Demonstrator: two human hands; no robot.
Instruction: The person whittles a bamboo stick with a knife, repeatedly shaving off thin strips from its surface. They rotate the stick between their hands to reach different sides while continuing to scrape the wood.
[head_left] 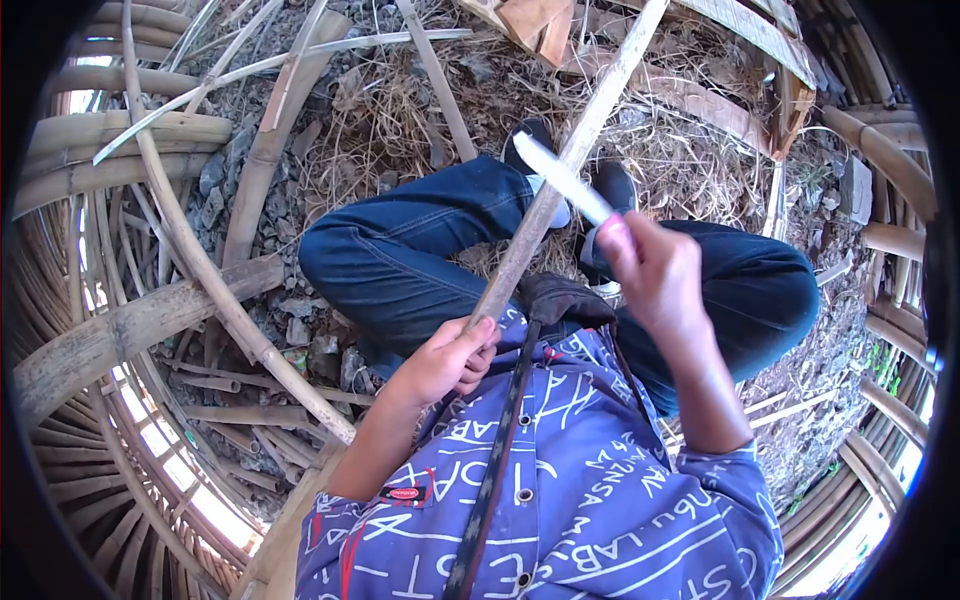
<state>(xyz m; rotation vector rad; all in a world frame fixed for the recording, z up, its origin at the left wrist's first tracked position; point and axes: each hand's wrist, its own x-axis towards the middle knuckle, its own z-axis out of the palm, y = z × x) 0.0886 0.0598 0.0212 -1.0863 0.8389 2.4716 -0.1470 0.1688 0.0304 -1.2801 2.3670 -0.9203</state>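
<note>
Tan strip (524, 240) filled the closed left hand (445, 365) near centre, while the right hand (655, 262) (clenched too) held a knife (578, 187) across it, upper centre.

The shirt (590, 480) was purple-blue with white lettering; the trousers (400, 235) were dark blue, the strap (497, 470) black with pale flecks.

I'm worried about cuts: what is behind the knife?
Behind the knife are the bamboo strip and a dark shoe. The strip's surface right under the blade is covered and cannot be seen.
</note>
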